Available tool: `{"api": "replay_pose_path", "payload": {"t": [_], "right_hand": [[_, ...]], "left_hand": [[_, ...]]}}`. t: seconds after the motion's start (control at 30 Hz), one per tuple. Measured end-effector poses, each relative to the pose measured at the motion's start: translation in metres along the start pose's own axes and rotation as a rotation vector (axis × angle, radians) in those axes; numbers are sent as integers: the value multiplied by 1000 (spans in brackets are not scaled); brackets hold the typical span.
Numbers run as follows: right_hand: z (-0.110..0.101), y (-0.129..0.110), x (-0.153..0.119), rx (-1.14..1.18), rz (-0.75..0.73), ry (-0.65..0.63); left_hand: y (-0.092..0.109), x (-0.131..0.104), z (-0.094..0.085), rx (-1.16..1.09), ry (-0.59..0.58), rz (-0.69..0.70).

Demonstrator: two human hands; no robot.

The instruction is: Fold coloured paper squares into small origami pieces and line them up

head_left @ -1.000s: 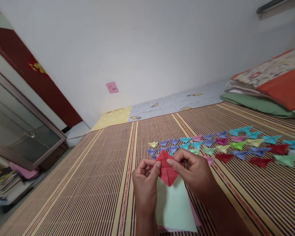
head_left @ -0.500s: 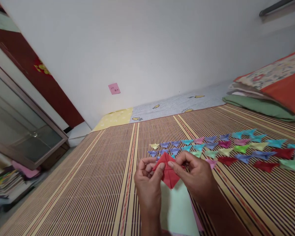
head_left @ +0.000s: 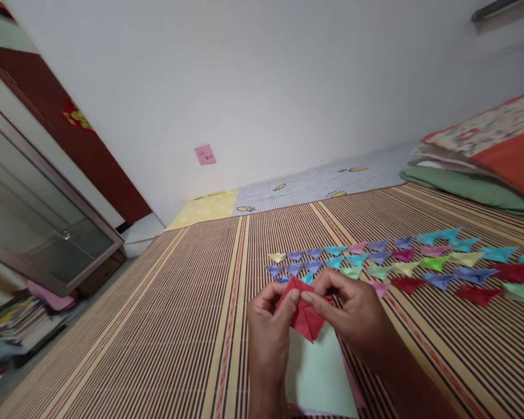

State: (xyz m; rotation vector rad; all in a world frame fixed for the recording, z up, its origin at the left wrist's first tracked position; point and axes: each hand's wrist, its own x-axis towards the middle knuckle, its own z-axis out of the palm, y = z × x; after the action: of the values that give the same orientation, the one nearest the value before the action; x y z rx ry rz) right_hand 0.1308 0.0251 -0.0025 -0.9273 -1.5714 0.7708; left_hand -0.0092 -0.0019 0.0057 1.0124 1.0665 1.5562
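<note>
A piece of folded red origami paper [head_left: 308,323] is held up between my two hands, its creases crossing near the middle and one corner pointing down. My left hand [head_left: 271,317] pinches its left side, thumb on the front face and fingers behind. On the other side my right hand [head_left: 353,305] grips it near the upper right, thumb and forefinger close to the left thumb. Below the hands lies a pale green sheet of paper [head_left: 318,378], with a pink edge showing under it. The back of the red piece is hidden.
Several rows of small folded paper shapes [head_left: 404,267] in many colours spread over the striped mat [head_left: 166,326] beyond and right of my hands. Folded bedding [head_left: 475,189] is stacked at the far right. A pink note [head_left: 205,155] sticks to the wall. Books [head_left: 15,323] are at the left.
The red paper has turned slightly, its lower corner moving to the right. Both thumbs have come closer together on its front. The view has shifted a little.
</note>
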Motion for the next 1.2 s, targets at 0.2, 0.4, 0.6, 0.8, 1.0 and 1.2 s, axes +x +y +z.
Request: {"api": "replay_pose_path", "payload": {"t": [0.2,0.4,0.6,0.8,1.0,1.2], "right_hand": [[-1,-4,0,-7,22,-20],[1,-7,0,45,39,10],[-3,1,2,162,100,85],[-14,3,4,163,181,1],[-9,1,3,168,172,-152],[-14,8,4,237,175,-46]], "left_hand": [[-2,1,-2,47,3,41],[-9,3,-3,-115,96,9],[-13,5,-2,-178,156,17],[-7,2,-1,-26,93,31],[-1,-1,7,52,-3,26],[0,-1,8,-9,-34,-80]]}}
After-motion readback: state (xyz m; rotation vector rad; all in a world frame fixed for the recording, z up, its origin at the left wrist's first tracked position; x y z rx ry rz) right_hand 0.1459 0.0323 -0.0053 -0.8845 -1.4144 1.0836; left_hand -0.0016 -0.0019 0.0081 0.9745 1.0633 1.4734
